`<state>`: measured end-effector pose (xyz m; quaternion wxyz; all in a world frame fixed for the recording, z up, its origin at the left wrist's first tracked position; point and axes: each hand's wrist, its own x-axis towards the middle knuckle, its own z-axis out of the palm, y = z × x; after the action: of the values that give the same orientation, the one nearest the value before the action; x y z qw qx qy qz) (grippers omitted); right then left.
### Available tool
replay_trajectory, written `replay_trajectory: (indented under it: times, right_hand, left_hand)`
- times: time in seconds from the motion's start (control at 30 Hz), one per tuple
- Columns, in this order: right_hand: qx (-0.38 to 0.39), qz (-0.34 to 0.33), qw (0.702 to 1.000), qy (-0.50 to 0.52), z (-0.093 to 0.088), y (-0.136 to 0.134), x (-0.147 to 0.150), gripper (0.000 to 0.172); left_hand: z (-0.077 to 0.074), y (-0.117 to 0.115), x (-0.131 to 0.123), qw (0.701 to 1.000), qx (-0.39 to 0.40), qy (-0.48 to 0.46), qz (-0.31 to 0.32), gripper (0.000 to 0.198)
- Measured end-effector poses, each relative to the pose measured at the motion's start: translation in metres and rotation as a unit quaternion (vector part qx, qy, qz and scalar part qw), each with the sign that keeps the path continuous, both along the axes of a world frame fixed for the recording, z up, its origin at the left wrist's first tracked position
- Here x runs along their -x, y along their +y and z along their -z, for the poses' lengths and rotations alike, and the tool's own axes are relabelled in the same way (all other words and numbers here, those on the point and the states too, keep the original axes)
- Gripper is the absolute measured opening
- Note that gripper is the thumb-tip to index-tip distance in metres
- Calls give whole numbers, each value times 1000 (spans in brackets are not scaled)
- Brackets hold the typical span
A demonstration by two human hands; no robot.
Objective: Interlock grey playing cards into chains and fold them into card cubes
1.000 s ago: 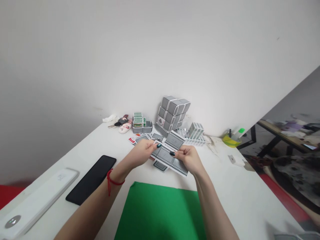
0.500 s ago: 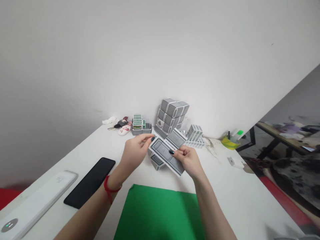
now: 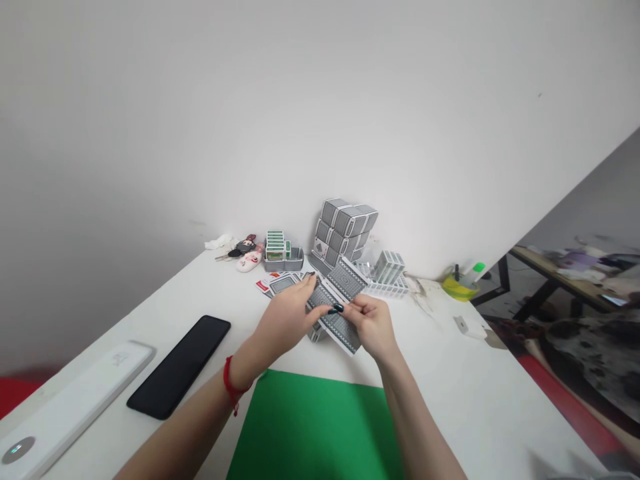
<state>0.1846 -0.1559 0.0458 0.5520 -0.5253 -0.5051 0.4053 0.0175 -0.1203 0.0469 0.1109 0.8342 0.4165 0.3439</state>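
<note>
Patterned grey-backed playing cards [image 3: 346, 280], joined crosswise into a folded piece, are held up between both hands above the white table. My right hand [image 3: 375, 327] pinches their right side, its dark-nailed thumb on top. My left hand [image 3: 286, 315] lies over the left part of the same cards, with its thumb pressed near the right thumb and its fingertips at the far edge. Part of the piece shows below, tilted, and my left hand hides some of it. Behind my left hand, several loose cards [image 3: 284, 283] lie on the table.
A block stack made of cards [image 3: 345, 230] stands against the wall. Small green-and-white boxes [image 3: 275, 245] fill a tray on its left; more boxes [image 3: 389, 268] stand right. A black phone [image 3: 180, 367], white power bank [image 3: 75, 407], green sheet [image 3: 315, 427] and yellow holder [image 3: 460, 287] surround the hands.
My left hand has moved from the card's left corner to lie across the cards, its thumb now beside the right thumb. The cards have tilted slightly. Loose cards behind the left hand have come into view.
</note>
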Motion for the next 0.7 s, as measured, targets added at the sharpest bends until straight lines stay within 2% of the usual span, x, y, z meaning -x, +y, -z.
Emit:
replay_trajectory:
  times: [0.1, 0.23, 0.37, 0.43, 0.53, 0.63, 0.7]
  right_hand:
    - [7, -11, 999, 38, 1, 1, -1, 45]
    - [6, -89, 991, 99, -3, -1, -3, 32]
    - [9, -102, 988, 113, -7, -2, -6, 30]
    - [14, -94, 989, 116, -6, -1, -7, 30]
    - [16, -64, 991, 119, -2, 2, -6, 32]
    - [6, -17, 993, 116, 0, 2, -3, 34]
    - [-11, 12, 994, 104, -2, 0, -1, 35]
  left_hand:
    - [-7, -2, 1, 998, 47, -45, 16, 53]
    - [-16, -6, 0, 980, 145, -101, 94, 31]
    - [-18, -1, 4, 958, 195, -161, 139, 40]
    - [-16, 0, 6, 968, 166, -156, 107, 45]
    - [-11, -5, 1, 995, 24, -96, -21, 48]
    - [-6, -14, -10, 985, -128, -37, -109, 45]
    - [-3, -18, -15, 979, -166, -11, -117, 42]
